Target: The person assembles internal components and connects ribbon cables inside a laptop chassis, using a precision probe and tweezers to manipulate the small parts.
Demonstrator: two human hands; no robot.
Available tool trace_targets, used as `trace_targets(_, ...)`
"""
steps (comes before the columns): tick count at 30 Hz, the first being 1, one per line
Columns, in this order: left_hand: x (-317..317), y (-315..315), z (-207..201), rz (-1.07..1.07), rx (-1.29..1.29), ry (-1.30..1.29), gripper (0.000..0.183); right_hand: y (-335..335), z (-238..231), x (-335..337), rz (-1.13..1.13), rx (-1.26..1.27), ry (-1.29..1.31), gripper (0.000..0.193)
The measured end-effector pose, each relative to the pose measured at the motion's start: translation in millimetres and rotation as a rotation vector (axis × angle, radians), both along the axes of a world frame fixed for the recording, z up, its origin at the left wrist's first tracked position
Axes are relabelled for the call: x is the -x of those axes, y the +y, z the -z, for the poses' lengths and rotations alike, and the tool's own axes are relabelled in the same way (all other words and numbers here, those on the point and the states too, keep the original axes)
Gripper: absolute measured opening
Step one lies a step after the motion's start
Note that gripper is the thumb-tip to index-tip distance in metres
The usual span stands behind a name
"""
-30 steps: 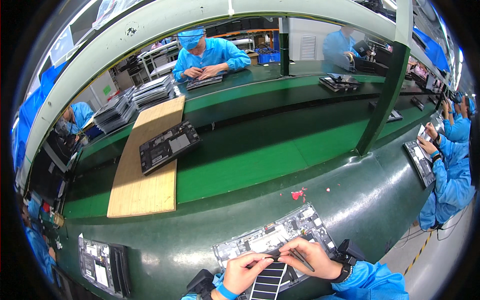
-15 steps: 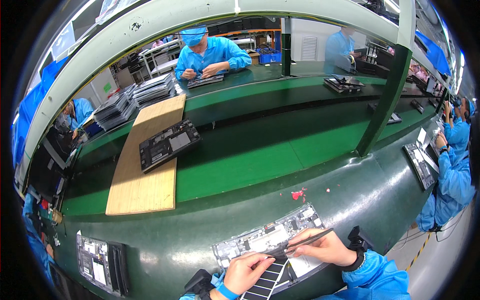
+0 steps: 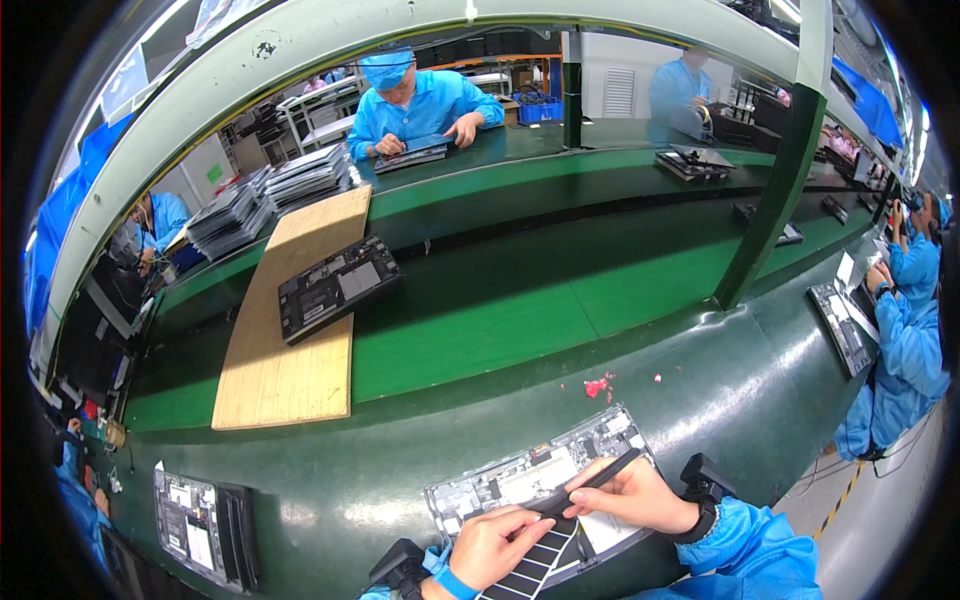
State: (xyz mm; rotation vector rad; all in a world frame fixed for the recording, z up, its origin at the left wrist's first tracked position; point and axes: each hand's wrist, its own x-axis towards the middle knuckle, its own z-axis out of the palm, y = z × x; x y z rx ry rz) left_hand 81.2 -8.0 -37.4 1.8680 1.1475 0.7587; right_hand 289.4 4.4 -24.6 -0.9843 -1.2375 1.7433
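Before me an opened laptop base point(image 3: 520, 482) lies at a slant on the green bench, its circuit boards showing. My left hand point(image 3: 485, 552) is at its near edge, thumb and fingers pinched on a sheet of black stickers point(image 3: 532, 570) divided by white lines. My right hand point(image 3: 640, 498) is closed around black tweezers point(image 3: 612, 472), over the right half of the laptop base. The tweezers' tips point left toward the top of the sticker sheet, close to my left fingertips. Whether a sticker is between the tips I cannot tell.
Stacked laptop bases point(image 3: 200, 530) stand at left. Beyond, a wooden board point(image 3: 290, 375) carries another laptop base point(image 3: 338, 288). Red scraps point(image 3: 597, 386) lie past my work. A green post point(image 3: 775, 200) rises at right. Co-workers in blue sit across and at right.
My right hand has shifted slightly left and the tweezers have turned, their tips nearer my left fingers. Across the bench, a co-worker's hands have moved apart over a laptop.
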Motion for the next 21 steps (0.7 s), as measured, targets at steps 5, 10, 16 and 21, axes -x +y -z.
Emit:
trace_targets(5, 1, 1, -4, -0.007, 0.033, -0.009, 0.014, -5, -5, 1, 0.01, -0.157, -0.104, 0.015)
trace_targets(10, 7, 0, -2, 0.0, 0.109, -0.008, 0.016, -4, -23, 1, 0.167, -0.21, 0.044, 0.01)
trace_targets(16, 37, 16, -13, 0.115, 0.021, 0.125, 0.016, 11, -18, 5, 0.204, -0.055, -0.032, 0.012)
trace_targets(21, 37, 17, -17, 0.092, -0.193, 0.318, 0.015, 22, -7, 19, 0.153, -0.045, -0.111, 0.015)
